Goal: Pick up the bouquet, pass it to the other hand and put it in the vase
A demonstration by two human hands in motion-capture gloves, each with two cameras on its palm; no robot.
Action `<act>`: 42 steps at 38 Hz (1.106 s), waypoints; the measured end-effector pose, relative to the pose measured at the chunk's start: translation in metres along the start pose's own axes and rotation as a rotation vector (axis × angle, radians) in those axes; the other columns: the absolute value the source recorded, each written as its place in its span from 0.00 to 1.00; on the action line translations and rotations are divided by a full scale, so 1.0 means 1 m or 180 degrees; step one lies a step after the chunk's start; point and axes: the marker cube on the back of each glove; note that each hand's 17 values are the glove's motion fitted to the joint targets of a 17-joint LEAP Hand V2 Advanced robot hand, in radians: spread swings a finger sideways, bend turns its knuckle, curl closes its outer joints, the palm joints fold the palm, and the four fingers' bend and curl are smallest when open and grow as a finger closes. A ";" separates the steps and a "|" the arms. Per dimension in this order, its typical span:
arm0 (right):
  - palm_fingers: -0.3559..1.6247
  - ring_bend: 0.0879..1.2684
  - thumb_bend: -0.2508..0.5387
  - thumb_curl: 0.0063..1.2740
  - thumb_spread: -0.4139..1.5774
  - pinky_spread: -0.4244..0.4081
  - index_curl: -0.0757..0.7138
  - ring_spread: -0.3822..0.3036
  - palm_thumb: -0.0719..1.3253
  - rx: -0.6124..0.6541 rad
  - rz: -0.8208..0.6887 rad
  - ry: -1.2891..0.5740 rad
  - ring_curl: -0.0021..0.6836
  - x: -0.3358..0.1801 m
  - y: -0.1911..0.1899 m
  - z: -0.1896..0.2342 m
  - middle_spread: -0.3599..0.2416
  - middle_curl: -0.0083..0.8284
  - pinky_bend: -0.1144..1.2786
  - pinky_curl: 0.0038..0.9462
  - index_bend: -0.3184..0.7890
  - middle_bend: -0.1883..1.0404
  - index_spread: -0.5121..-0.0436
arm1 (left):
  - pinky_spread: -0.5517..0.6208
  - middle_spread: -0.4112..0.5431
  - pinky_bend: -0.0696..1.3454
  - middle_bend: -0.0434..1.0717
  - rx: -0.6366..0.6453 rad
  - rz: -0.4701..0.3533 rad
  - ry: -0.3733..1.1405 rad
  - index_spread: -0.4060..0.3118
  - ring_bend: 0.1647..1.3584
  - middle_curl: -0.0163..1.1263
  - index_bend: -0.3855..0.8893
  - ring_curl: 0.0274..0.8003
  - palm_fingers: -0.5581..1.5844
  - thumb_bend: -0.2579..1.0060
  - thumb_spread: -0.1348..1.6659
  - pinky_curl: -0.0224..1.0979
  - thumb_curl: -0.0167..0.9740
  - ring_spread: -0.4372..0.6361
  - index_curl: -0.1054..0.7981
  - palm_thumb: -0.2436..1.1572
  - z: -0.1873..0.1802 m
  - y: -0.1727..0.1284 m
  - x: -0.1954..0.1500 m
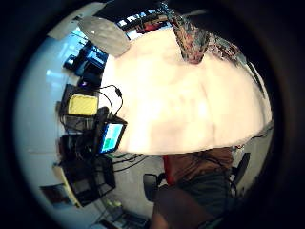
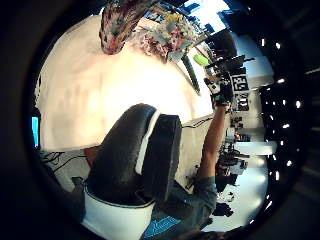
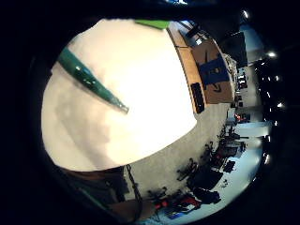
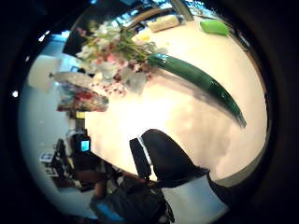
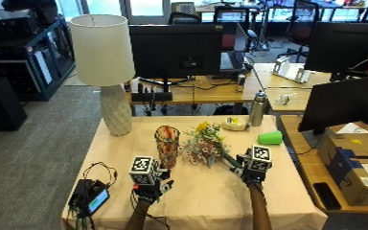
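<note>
Here the bouquet [image 5: 204, 143] lies just before the right hand [image 5: 252, 168], beside the vase [image 5: 166, 139]; whether the 2 hands grip cannot be told.

The cloth-covered counter [image 5: 203, 201] carries a lamp [image 5: 109, 72], patterned vase [image 5: 166, 146], bouquet [image 5: 204, 143], green cup [image 5: 270, 138] and a small device [image 5: 89, 195].

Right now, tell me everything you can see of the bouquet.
The bouquet lies on its side on the cream tablecloth, beside the upright patterned vase. It has yellow, pink and white blooms with green leaves. Its stems are bound in a glossy dark green sleeve tapering to a point. The right hand is at the stem end; whether it grips is unclear.
</note>
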 end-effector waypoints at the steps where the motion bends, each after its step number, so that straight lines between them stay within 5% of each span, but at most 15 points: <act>1: 0.12 0.11 0.30 0.21 0.74 0.89 0.28 0.83 0.25 -0.0001 0.0006 -0.0022 0.32 0.001 -0.004 0.003 0.69 0.35 0.53 0.38 0.35 0.30 0.23 | 0.89 0.57 0.23 0.21 -0.0021 -0.0008 0.0003 0.46 0.29 0.29 0.42 0.29 0.37 0.19 0.67 0.29 0.26 0.77 0.44 0.18 -0.001 0.002 0.001; 5: 0.11 0.12 0.31 0.22 0.74 0.89 0.26 0.84 0.29 -0.0056 0.0007 -0.0159 0.33 -0.011 0.012 -0.020 0.71 0.35 0.54 0.38 0.34 0.29 0.24 | 0.89 0.57 0.24 0.21 -0.0095 -0.0023 0.0011 0.46 0.29 0.29 0.42 0.29 0.37 0.19 0.68 0.30 0.26 0.77 0.44 0.18 -0.001 0.007 0.001; 11: 0.11 0.13 0.37 0.26 0.74 0.88 0.24 0.83 0.41 -0.0789 -0.0382 -0.0946 0.34 -0.027 0.026 -0.002 0.67 0.35 0.54 0.38 0.34 0.30 0.26 | 0.89 0.57 0.24 0.21 -0.0054 -0.0004 0.0024 0.46 0.29 0.29 0.42 0.30 0.37 0.19 0.68 0.30 0.26 0.77 0.45 0.18 0.007 -0.001 -0.006; 19: 0.15 0.16 0.43 0.30 0.73 0.86 0.24 0.73 0.55 -0.0766 -0.0232 -0.1195 0.37 -0.012 0.021 0.018 0.56 0.37 0.50 0.36 0.37 0.33 0.28 | 0.89 0.57 0.24 0.21 -0.0079 -0.0030 0.0102 0.46 0.29 0.30 0.42 0.30 0.37 0.19 0.68 0.31 0.27 0.77 0.45 0.19 0.002 0.006 -0.002; 24: 0.24 0.17 0.47 0.33 0.73 0.82 0.32 0.60 0.63 -0.0657 -0.0307 -0.1633 0.37 -0.012 0.017 0.025 0.49 0.39 0.44 0.33 0.48 0.36 0.32 | 0.89 0.57 0.24 0.21 -0.0172 -0.0034 0.0114 0.46 0.29 0.30 0.42 0.30 0.37 0.19 0.68 0.31 0.27 0.77 0.45 0.19 0.004 0.008 0.000; 29: 0.38 0.13 0.51 0.36 0.74 0.79 0.44 0.48 0.71 -0.0435 -0.0300 -0.1634 0.35 -0.012 0.012 0.024 0.43 0.40 0.33 0.28 0.69 0.35 0.38 | 0.89 0.57 0.24 0.21 -0.0198 -0.0038 0.0139 0.46 0.29 0.30 0.42 0.30 0.37 0.19 0.68 0.31 0.27 0.77 0.46 0.19 0.006 0.008 0.001; 30: 0.34 0.13 0.50 0.36 0.74 0.79 0.41 0.47 0.70 -0.0426 -0.0277 -0.1592 0.36 -0.012 0.013 0.022 0.43 0.40 0.35 0.30 0.61 0.34 0.38 | 0.89 0.57 0.24 0.21 -0.0190 -0.0032 0.0145 0.46 0.29 0.30 0.42 0.30 0.37 0.19 0.68 0.31 0.27 0.77 0.46 0.19 0.007 0.007 0.001; 31: 0.39 0.12 0.51 0.36 0.73 0.78 0.49 0.44 0.72 -0.0423 -0.0274 -0.1569 0.37 -0.013 0.014 0.021 0.42 0.42 0.31 0.29 0.72 0.36 0.39 | 0.89 0.57 0.24 0.21 -0.0175 -0.0024 0.0150 0.46 0.29 0.30 0.42 0.30 0.37 0.19 0.68 0.31 0.27 0.77 0.46 0.19 0.008 0.006 0.000; 33: 0.48 0.11 0.49 0.37 0.72 0.74 0.51 0.40 0.73 -0.0387 -0.0394 -0.1662 0.36 -0.018 0.016 0.015 0.39 0.42 0.30 0.28 0.77 0.36 0.42 | 0.89 0.57 0.24 0.21 -0.0125 -0.0005 0.0156 0.46 0.29 0.30 0.42 0.31 0.37 0.19 0.68 0.31 0.27 0.77 0.45 0.19 0.012 0.001 -0.002; 37: 0.54 0.12 0.46 0.39 0.70 0.71 0.54 0.36 0.74 -0.0040 -0.0621 -0.1795 0.37 -0.028 0.011 0.004 0.37 0.43 0.28 0.28 0.75 0.36 0.45 | 0.88 0.57 0.24 0.21 -0.0051 0.0026 0.0174 0.46 0.29 0.30 0.42 0.31 0.37 0.19 0.68 0.32 0.27 0.77 0.45 0.19 0.019 -0.006 -0.006; 38: 0.63 0.18 0.45 0.39 0.68 0.67 0.53 0.35 0.75 0.0045 -0.0546 -0.1680 0.42 -0.026 0.008 0.003 0.37 0.45 0.31 0.30 0.68 0.41 0.46 | 0.88 0.57 0.24 0.21 -0.0042 0.0027 0.0182 0.46 0.29 0.30 0.42 0.31 0.37 0.19 0.68 0.32 0.27 0.77 0.45 0.19 0.020 -0.007 -0.007; 39: 0.77 0.27 0.41 0.40 0.65 0.54 0.47 0.33 0.73 0.0114 -0.0488 -0.1590 0.46 -0.025 0.006 0.003 0.35 0.47 0.41 0.34 0.53 0.44 0.47 | 0.88 0.57 0.24 0.21 -0.0029 0.0025 0.0188 0.46 0.29 0.30 0.42 0.31 0.37 0.19 0.68 0.32 0.27 0.77 0.45 0.19 0.021 -0.008 -0.007; 42: 0.81 0.32 0.37 0.41 0.62 0.41 0.48 0.31 0.74 0.0236 -0.0082 -0.1238 0.51 -0.016 0.002 0.007 0.34 0.50 0.46 0.36 0.43 0.46 0.47 | 0.88 0.57 0.24 0.21 -0.0001 -0.0004 0.0188 0.46 0.29 0.30 0.42 0.31 0.37 0.19 0.68 0.32 0.27 0.77 0.45 0.19 0.017 -0.006 -0.006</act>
